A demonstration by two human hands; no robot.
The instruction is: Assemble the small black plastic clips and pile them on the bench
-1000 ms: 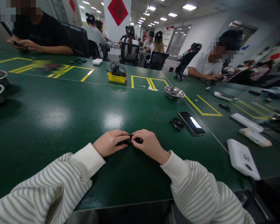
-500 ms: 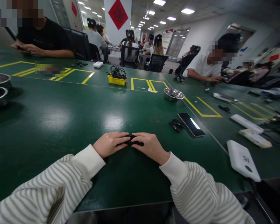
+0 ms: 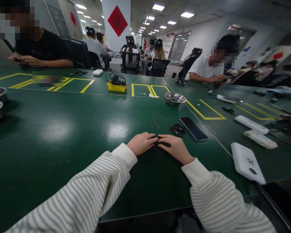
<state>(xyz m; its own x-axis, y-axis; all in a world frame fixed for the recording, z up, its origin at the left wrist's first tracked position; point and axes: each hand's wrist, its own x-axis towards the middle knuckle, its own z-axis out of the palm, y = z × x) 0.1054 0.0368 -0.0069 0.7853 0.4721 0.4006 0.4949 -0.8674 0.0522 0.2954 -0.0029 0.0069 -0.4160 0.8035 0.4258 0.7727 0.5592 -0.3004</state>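
Both palm-down: left hand [image 3: 142, 143], right hand [image 3: 176, 148]

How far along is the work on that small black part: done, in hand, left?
Done: nothing clearly finished shows. In hand: left hand and right hand both pinch one small black part on the green table. Left: a few black pieces lie beside the phone; finished or waiting, I cannot tell.

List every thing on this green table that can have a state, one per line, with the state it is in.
Left grip, closed on the black part
Right grip, closed on the black part
Black part, pinched between both grips, at the table
Phone, lying flat, screen dark
Steel bowl, upright
Yellow tray, upright, holding black cables
White device, lying flat
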